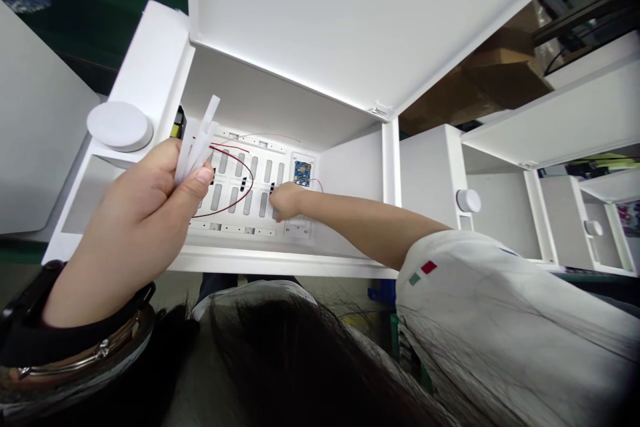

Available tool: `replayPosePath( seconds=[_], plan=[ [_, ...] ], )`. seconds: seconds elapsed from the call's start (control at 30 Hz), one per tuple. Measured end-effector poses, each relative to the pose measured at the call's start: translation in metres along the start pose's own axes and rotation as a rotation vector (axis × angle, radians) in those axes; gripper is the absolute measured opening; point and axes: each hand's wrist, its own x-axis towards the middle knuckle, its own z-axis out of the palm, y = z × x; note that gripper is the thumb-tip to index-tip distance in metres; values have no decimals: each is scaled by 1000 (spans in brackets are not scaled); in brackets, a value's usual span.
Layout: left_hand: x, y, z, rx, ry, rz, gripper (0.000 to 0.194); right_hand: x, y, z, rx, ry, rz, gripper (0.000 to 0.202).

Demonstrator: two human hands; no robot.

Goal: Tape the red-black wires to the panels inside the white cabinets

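In my left hand (pixel 135 213), several flat white strips (pixel 200 140) are pinched between thumb and fingers. My right hand (pixel 287 201) reaches into a white cabinet (pixel 285 265), its fingers closed against the slotted white panel (pixel 231 221) inside; what they hold, if anything, is hidden. Small black clips (pixel 243 184) sit along the middle of the panel. A dark red wire (pixel 252 180) curves across it, coming from behind my left hand. Just beyond my right hand, a blue circuit board (pixel 303 172) is mounted on the panel.
The cabinet's white door (pixel 320 20) stands open above the opening. On its left end sits a round white knob (pixel 120 125). Similar white cabinets (pixel 427 163) line up to the right, with a cardboard box (pixel 505 73) behind. A pale panel (pixel 40 127) stands at left.
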Motion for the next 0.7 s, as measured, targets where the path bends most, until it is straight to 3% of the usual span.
replayPosePath(
  seconds=[0.17,0.23,0.4,0.7],
  plan=[
    [1,1,0,27,35,16,28,9,29,-24,52,276,332,39],
    [2,0,1,27,53,24,28,9,44,-26,114,353,396,48],
    [3,-3,2,26,35,22,31,13,68,-22,272,371,331,54],
    [3,-3,1,50,56,50,30,19,84,-30,592,332,303,54]
  ],
)
